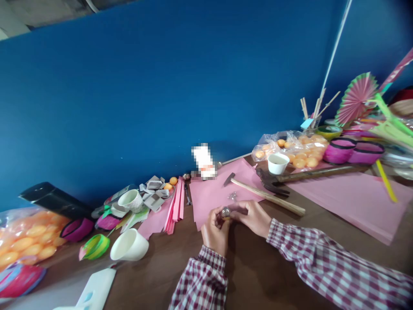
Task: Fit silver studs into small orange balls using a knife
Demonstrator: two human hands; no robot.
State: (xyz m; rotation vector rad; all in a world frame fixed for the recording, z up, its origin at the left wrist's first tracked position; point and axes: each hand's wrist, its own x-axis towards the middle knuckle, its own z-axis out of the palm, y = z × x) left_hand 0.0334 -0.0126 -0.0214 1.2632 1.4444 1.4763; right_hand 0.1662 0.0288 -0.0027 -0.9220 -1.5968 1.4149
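A small shiny silver ball (226,211) is pinched in the fingers of my left hand (215,232), just above the near edge of pink paper sheets (206,198). The fingertips of my right hand (254,217) are closed together against the ball's right side. A yellowish bit shows beneath the ball, too small to name. Just beyond my fingers, a few tiny clear or silvery pieces (232,196) lie on the paper. To their right rests a hammer (264,193) with a wooden handle.
A larger claw hammer (274,183) and a white cup (278,163) stand right, by bagged orange balls (300,150). Pink strips (176,206), another white cup (130,245) and a white power strip (97,288) lie left. A blue wall (161,86) closes the back.
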